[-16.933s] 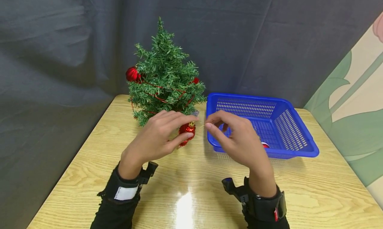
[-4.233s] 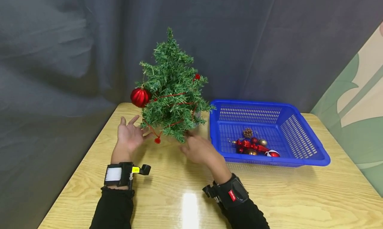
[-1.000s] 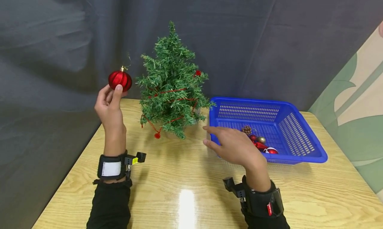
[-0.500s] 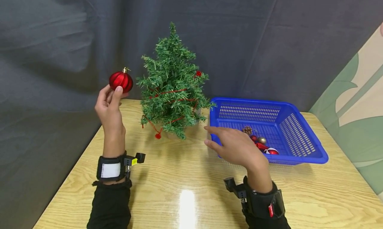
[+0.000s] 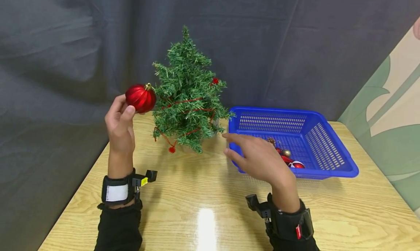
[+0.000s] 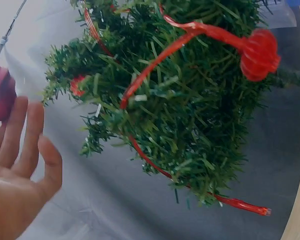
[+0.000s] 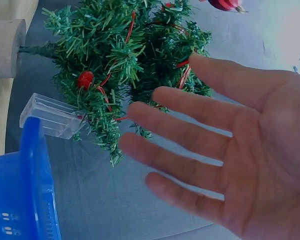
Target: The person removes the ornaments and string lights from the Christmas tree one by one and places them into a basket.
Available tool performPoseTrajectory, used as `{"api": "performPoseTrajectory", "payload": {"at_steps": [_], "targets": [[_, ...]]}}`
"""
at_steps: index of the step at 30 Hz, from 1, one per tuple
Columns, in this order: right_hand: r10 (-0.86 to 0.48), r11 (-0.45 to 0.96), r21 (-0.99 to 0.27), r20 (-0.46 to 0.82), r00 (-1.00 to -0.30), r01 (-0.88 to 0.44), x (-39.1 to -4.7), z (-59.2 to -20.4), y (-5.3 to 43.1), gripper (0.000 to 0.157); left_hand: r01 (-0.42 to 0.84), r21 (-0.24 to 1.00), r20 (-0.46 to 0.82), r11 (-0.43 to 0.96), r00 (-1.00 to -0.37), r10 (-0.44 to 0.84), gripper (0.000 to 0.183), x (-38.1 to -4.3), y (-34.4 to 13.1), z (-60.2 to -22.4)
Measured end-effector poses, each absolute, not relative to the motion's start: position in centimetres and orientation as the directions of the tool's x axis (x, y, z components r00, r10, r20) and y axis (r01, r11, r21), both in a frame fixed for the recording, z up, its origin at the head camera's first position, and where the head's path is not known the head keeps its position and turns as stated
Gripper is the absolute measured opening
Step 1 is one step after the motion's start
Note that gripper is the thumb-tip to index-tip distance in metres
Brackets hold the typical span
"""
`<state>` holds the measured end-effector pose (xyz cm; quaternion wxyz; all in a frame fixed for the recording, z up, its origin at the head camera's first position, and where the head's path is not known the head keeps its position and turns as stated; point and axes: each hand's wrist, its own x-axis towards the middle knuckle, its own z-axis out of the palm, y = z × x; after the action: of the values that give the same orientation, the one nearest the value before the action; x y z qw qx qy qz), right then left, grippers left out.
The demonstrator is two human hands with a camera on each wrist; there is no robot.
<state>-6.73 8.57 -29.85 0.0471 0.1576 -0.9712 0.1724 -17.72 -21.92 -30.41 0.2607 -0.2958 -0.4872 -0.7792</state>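
In the head view my left hand [image 5: 119,130] grips a shiny red ribbed Christmas bauble [image 5: 140,99], thumb in front and fingers behind. The bauble is tilted, its gold cap [image 5: 148,86] pointing up and right at the left branches of a small artificial Christmas tree [image 5: 188,94]. My right hand [image 5: 264,159] hovers palm down by the basket's near left corner, holding nothing; the right wrist view shows its fingers [image 7: 185,132] straight and spread. A red garland [image 6: 155,65] winds around the tree, with a red bead-like end piece [image 6: 260,54].
A blue plastic basket [image 5: 339,172] stands right of the tree, with a red-and-white ball [image 5: 297,165], a gold ball [image 5: 287,153] and a pinecone [image 5: 271,141] inside. A clear plastic box [image 7: 52,115] sits between tree and basket. Grey cloth [image 5: 262,43] hangs behind the wooden table [image 5: 177,207].
Earlier the red bauble hung on the tree's left side; my left hand has since taken it off. In the last second it tilted the bauble right, nearer the branches. The right hand barely moved.
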Motion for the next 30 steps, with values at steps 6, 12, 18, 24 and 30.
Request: {"api": "performPoseTrajectory", "payload": {"at_steps": [6,12,18,24,30], "targets": [[-0.276,0.854,-0.381,0.244,-0.93,-0.354,-6.5,-29.5,8.2,0.045,0.736,0.597,0.79,-0.32,-0.609,0.071,0.031,-16.7,-21.6,-30.2],[-0.269,0.761,-0.476,0.386,-0.883,-0.44,-6.4,-29.1,7.7,0.047,0.735,0.607,0.794,-0.303,-0.54,0.279,0.035,-16.1,-20.8,-30.0],[-0.231,0.6,-0.568,0.551,-0.802,-0.563,-6.1,-28.7,6.6,0.046,0.746,0.641,0.73,-0.184,-0.517,0.447,0.049,-15.5,-19.9,-30.0],[-0.217,0.518,-0.597,0.6,-0.77,-0.612,-5.9,-28.7,5.3,0.044,0.772,0.631,0.683,-0.082,-0.502,0.531,0.047,-14.8,-19.5,-29.9],[-0.089,0.468,-0.621,0.675,-0.732,-0.629,-5.9,-29.1,4.2,0.028,0.806,0.591,0.666,-0.017,-0.477,0.574,0.045,-14.4,-18.9,-30.0]]}}
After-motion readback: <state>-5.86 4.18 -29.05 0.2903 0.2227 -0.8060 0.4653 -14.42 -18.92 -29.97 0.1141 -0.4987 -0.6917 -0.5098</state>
